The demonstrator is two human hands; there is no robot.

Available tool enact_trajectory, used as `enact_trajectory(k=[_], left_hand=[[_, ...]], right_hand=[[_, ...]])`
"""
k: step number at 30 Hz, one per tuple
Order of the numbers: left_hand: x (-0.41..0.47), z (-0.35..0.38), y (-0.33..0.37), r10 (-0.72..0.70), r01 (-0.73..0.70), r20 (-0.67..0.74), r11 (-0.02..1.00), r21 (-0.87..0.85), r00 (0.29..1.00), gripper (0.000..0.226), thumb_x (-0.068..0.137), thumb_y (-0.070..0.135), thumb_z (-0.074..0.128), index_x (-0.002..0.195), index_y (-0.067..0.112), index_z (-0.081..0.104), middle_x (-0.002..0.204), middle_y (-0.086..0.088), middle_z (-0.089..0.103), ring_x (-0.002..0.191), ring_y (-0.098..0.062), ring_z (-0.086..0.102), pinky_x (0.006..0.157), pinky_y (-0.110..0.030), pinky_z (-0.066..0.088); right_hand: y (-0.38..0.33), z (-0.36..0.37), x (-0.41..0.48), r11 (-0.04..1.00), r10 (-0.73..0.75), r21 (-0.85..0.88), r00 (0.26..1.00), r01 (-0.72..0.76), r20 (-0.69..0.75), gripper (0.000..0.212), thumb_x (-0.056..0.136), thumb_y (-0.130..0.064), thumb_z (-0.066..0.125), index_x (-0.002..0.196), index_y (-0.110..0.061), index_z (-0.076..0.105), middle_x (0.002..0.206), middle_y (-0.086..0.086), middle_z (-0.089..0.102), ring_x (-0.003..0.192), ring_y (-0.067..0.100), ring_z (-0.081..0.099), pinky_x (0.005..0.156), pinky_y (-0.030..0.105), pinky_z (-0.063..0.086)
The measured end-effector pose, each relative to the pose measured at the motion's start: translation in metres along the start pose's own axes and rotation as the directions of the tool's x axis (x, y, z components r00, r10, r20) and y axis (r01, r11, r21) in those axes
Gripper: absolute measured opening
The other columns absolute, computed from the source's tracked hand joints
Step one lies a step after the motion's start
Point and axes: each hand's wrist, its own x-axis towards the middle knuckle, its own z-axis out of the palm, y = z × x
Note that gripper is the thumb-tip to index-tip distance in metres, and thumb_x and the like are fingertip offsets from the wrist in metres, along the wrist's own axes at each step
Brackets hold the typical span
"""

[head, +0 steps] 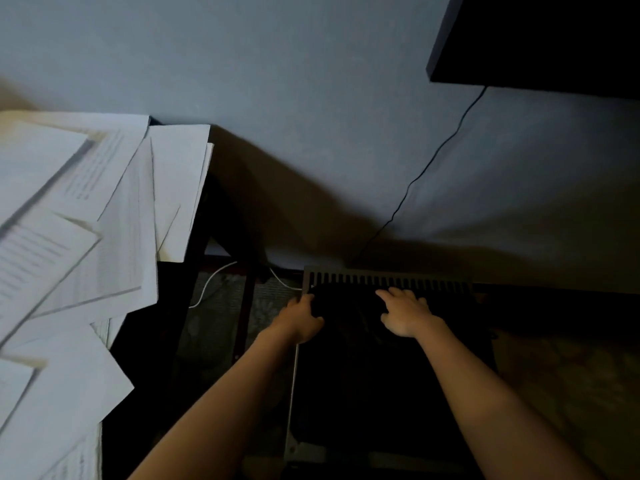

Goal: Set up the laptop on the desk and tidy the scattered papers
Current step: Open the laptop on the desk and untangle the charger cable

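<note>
1. The fingers (309,299) of the left hand (299,318) are curled together around the left edge of a dark object (349,306); the thumb lies on the near side of it.
2. The fingers (398,294) of the right hand (407,315) are straight and a little apart, and they lie flat on top of the same dark object, without gripping it.
3. The dark object sits low, below the level of the desk, between the two hands. It is too dark to tell if it is the laptop.
4. Just behind the hands there is a slatted panel (388,280) with many narrow openings, close to the wall (277,64).
5. Both bare forearms reach forward and down from the bottom edge of the view.
6. The papers (86,220) are at the left, many white sheets overlapping at different angles on the desk (145,341); some hang over its edge.
7. A white cable (207,285) lies on the floor between the desk and the left hand.
8. A black cable (426,168) hangs down the wall from a dark shelf (536,39) at the upper right.
</note>
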Motion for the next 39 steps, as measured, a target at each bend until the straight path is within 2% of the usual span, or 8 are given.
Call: enact_trajectory(k=[10, 17, 21, 26, 30, 33, 36, 39], left_hand=[[0.015, 0.025, 0.000, 0.032, -0.031, 0.016, 0.997, -0.074, 0.999, 0.064, 0.095, 0.026, 0.047, 0.150, 0.015, 0.016, 0.152, -0.016, 0.022, 0.135, -0.034, 0.034, 0.110, -0.040, 0.034], [0.006, 0.026, -0.001, 0.033, -0.035, -0.028, 0.996, -0.080, 0.999, 0.062, 0.095, 0.023, 0.048, 0.149, 0.016, 0.018, 0.151, -0.016, 0.022, 0.134, -0.033, 0.035, 0.110, -0.041, 0.035], [-0.014, 0.012, 0.007, 0.070, -0.096, -0.162, 0.983, -0.158, 0.984, 0.061, 0.093, 0.019, 0.050, 0.147, 0.015, 0.023, 0.146, -0.015, 0.027, 0.130, -0.032, 0.038, 0.108, -0.040, 0.037], [-0.054, -0.007, 0.031, 0.213, -0.243, -0.287, 0.967, -0.073, 0.934, 0.047, 0.091, 0.017, 0.051, 0.137, 0.019, 0.039, 0.139, -0.012, 0.035, 0.127, -0.031, 0.037, 0.107, -0.040, 0.036], [-0.091, -0.013, 0.039, 0.272, -0.296, -0.359, 0.955, -0.013, 0.893, 0.036, 0.091, 0.014, 0.053, 0.127, 0.019, 0.051, 0.131, -0.008, 0.042, 0.125, -0.028, 0.035, 0.103, -0.034, 0.034], [-0.114, -0.016, 0.042, 0.327, -0.342, -0.413, 0.939, 0.038, 0.850, 0.032, 0.089, 0.014, 0.055, 0.120, 0.020, 0.055, 0.125, -0.005, 0.046, 0.120, -0.025, 0.037, 0.097, -0.030, 0.034], [-0.131, -0.014, 0.045, 0.377, -0.369, -0.429, 0.923, 0.105, 0.821, 0.030, 0.089, 0.011, 0.054, 0.117, 0.021, 0.057, 0.122, -0.002, 0.047, 0.117, -0.023, 0.037, 0.093, -0.027, 0.034], [-0.141, -0.011, 0.043, 0.402, -0.368, -0.428, 0.915, 0.163, 0.809, 0.029, 0.089, 0.012, 0.054, 0.116, 0.020, 0.058, 0.119, -0.002, 0.048, 0.116, -0.023, 0.037, 0.089, -0.026, 0.033]], right_hand=[[0.005, 0.019, 0.057, 0.998, 0.061, 0.006, 0.998, -0.061, 0.033, 0.073, 0.094, -0.015, 0.043, 0.152, -0.014, -0.001, 0.159, 0.010, 0.003, 0.146, 0.028, 0.001, 0.117, 0.052, 0.001], [0.007, 0.000, 0.047, 1.000, 0.028, 0.013, 0.996, -0.027, -0.084, 0.058, 0.085, -0.022, 0.053, 0.140, -0.013, 0.036, 0.118, 0.008, 0.052, 0.121, 0.031, 0.044, 0.103, 0.044, 0.032], [0.008, -0.010, 0.007, 0.995, -0.008, 0.102, 0.995, 0.018, -0.104, 0.041, 0.081, -0.015, 0.054, 0.122, -0.017, 0.054, 0.077, -0.004, 0.045, 0.077, 0.019, 0.047, 0.054, 0.024, 0.032], [0.002, -0.019, -0.053, 0.992, -0.060, 0.104, 0.994, 0.070, -0.096, 0.012, 0.077, -0.011, 0.055, 0.081, -0.023, 0.057, 0.071, -0.002, 0.052, 0.064, 0.015, 0.049, 0.051, 0.023, 0.032], [0.000, -0.029, -0.096, 0.989, -0.107, 0.090, 0.988, 0.117, -0.108, 0.022, 0.078, -0.010, 0.054, 0.063, -0.025, 0.047, 0.063, -0.001, 0.047, 0.059, 0.017, 0.046, 0.051, 0.023, 0.031], [0.000, -0.029, -0.124, 0.988, -0.121, 0.072, 0.977, 0.136, -0.174, 0.016, 0.081, -0.011, 0.052, 0.080, -0.027, 0.056, 0.067, -0.002, 0.051, 0.073, 0.023, 0.056, 0.052, 0.023, 0.033], [-0.002, -0.015, -0.141, 0.993, -0.088, 0.050, 0.955, 0.107, -0.283, 0.042, 0.080, -0.012, 0.051, 0.119, -0.024, 0.059, 0.075, -0.005, 0.055, 0.090, 0.023, 0.060, 0.057, 0.024, 0.036], [-0.003, -0.006, -0.151, 0.994, -0.083, 0.046, 0.941, 0.103, -0.327, 0.037, 0.081, -0.014, 0.053, 0.117, -0.022, 0.058, 0.090, 0.000, 0.062, 0.094, 0.023, 0.061, 0.063, 0.025, 0.037]])
